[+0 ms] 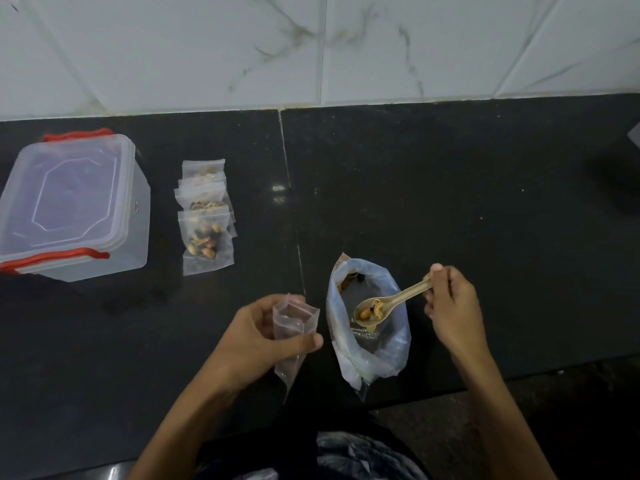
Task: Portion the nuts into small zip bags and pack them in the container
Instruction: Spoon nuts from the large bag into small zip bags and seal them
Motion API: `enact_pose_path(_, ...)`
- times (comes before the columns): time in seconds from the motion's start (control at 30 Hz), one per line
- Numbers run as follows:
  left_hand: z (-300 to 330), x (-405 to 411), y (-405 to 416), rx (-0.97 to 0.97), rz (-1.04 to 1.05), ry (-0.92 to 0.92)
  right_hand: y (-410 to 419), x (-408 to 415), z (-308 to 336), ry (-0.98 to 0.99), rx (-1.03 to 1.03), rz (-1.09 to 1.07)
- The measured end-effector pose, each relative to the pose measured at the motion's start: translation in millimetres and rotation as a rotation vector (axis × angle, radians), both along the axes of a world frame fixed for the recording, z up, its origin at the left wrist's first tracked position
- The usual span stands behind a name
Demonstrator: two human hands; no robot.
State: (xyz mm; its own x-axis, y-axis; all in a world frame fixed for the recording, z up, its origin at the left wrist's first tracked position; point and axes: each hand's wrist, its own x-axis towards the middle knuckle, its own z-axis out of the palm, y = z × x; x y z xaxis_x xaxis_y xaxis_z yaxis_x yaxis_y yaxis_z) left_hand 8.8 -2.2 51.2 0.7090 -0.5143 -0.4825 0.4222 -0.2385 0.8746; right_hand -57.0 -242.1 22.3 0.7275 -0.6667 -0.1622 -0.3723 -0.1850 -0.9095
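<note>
Nuts [372,310] on spoon [384,304] pinched by right hand [452,315] above open supply bag [369,327]; empty zip bag [292,327] gripped mouth-up by left hand [256,341] alongside for short transfer; filled bags [206,216] beside lidded container [74,206] on surface [450,202].

On the counter [450,202], the lidded container [74,206] stands far left, with a pile of filled zip bags [206,216] just to its right. Nearer the person, right of that pile, the open nut bag [369,327] sits by the counter's front edge. A spoon [388,303] holding nuts [372,310] lies over its mouth, gripped by the right hand [450,306] on the bag's right. The left hand [256,337] holds an empty zip bag [292,334] just left of the nut bag
</note>
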Motion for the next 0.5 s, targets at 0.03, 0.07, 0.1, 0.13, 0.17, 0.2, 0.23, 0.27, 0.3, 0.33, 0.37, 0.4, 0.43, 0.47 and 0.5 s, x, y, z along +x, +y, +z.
enact_pose_path(0.03, 2.2, 0.3, -0.7, 0.002, 0.011, -0.061, -0.5, -0.5, 1.2, -0.006, -0.005, -0.006)
enact_pose_path(0.07, 3.7, 0.2, -2.0, 0.004, 0.014, -0.118, -0.7, -0.9, 3.0, -0.009, -0.007, -0.014)
enact_pose_path(0.1, 4.3, 0.3, -3.5, 0.000, 0.011, -0.169, -0.5, -1.3, 6.5, -0.015, -0.006, -0.024)
enact_pose_path(0.13, 5.1, 0.1, -5.8, -0.009, 0.008, -0.214, -0.2, -1.2, 12.2, -0.028, -0.009, -0.036)
enact_pose_path(0.17, 4.5, 0.3, -7.8, -0.017, 0.005, -0.257, 0.6, -1.2, 20.7, -0.054, -0.019, -0.048)
enact_pose_path(0.2, 4.4, 0.4, -10.3, -0.022, -0.001, -0.299, 2.1, -1.0, 31.3, -0.093, -0.036, -0.060)
enact_pose_path(0.23, 4.3, 0.7, -12.8, -0.020, -0.009, -0.340, 4.4, -0.7, 42.8, -0.145, -0.061, -0.068)
enact_pose_path(0.27, 4.0, 1.2, -15.6, -0.013, -0.019, -0.377, 8.0, -0.4, 55.1, -0.204, -0.092, -0.070)
enact_pose_path(0.3, 4.3, 1.6, -18.6, -0.004, -0.028, -0.409, 13.1, 0.2, 66.6, -0.262, -0.128, -0.067)
enact_pose_path(0.33, 4.1, 2.0, -21.3, 0.003, -0.032, -0.434, 19.9, 0.9, 76.7, -0.314, -0.171, -0.056)
enact_pose_path(0.37, 4.0, 2.3, -23.6, 0.005, -0.031, -0.451, 28.1, 1.6, 84.9, -0.357, -0.221, -0.040)
enact_pose_path(0.4, 3.4, 2.4, -25.6, 0.007, -0.027, -0.464, 37.0, 2.3, 89.9, -0.390, -0.282, -0.017)
enact_pose_path(0.43, 3.0, 2.6, -26.8, 0.011, -0.026, -0.478, 46.0, 2.8, 92.1, -0.410, -0.356, 0.011)
enact_pose_path(0.47, 2.6, 2.2, -27.9, 0.015, -0.027, -0.491, 54.3, 3.6, 91.6, -0.420, -0.440, 0.043)
enact_pose_path(0.5, 2.1, 1.9, -28.6, 0.020, -0.026, -0.500, 61.3, 4.0, 89.6, -0.418, -0.527, 0.076)
